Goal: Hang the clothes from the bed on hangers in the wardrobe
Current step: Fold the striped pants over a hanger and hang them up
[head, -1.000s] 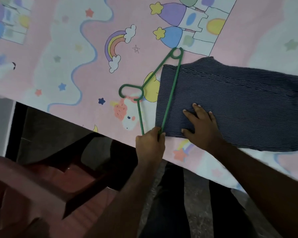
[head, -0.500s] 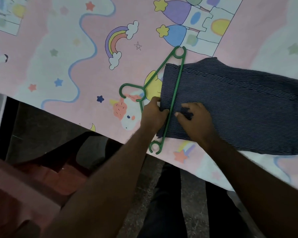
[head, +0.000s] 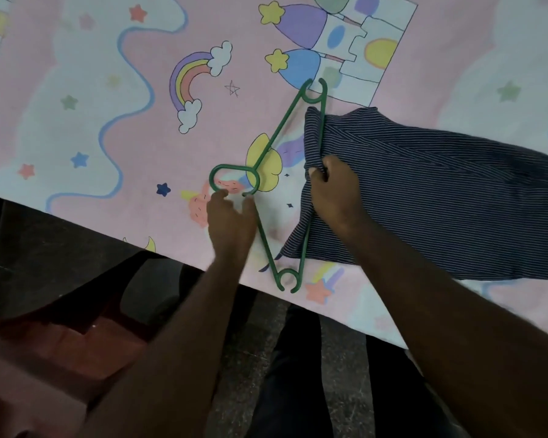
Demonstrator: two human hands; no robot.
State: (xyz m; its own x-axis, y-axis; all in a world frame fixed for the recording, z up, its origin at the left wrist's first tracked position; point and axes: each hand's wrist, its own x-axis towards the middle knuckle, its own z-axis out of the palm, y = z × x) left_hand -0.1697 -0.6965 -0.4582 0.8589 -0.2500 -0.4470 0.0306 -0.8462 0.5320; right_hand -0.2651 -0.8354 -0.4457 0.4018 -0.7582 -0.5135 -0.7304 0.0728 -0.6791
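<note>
**Striped garment folded over the hanger bar, hook at the left fingertips**

The striped garment (head: pixel 440 197) lies flat on the bedsheet (head: pixel 108 90), with its long axis running off to the person's right. Its left end is wrapped round the straight bar (head: pixel 303 248) of the green hanger (head: pixel 268 147). The hanger also lies flat on the sheet. Its bar runs almost straight away from the person, from the bed's near edge to the castle print, so cloth and bar cross nearly at right angles.

The right hand (head: pixel 336 197) sits on that crossing, about midway along the bar. Its fingers are curled and its thumb is tucked in, pinching the folded cloth edge against the bar.

The hook (head: pixel 212 181) lies to the left of the bar, on the side away from the garment. The left hand (head: pixel 231 226) is just below it, with fingers stretched out fairly straight and slightly spread. Their tips touch the base of the hook, though blur hides whether any finger is inside the loop. Nothing is held in this hand.

The lift probably turns on this layout. The left hand is nearer the hook and the right already pins the cloth, so raising the hook should let the garment's long side hang down. The short folded end looks likely to slip off if the pinch lets go early.

A pink chair (head: pixel 29 390) stands on the dark floor at the lower left.
</note>
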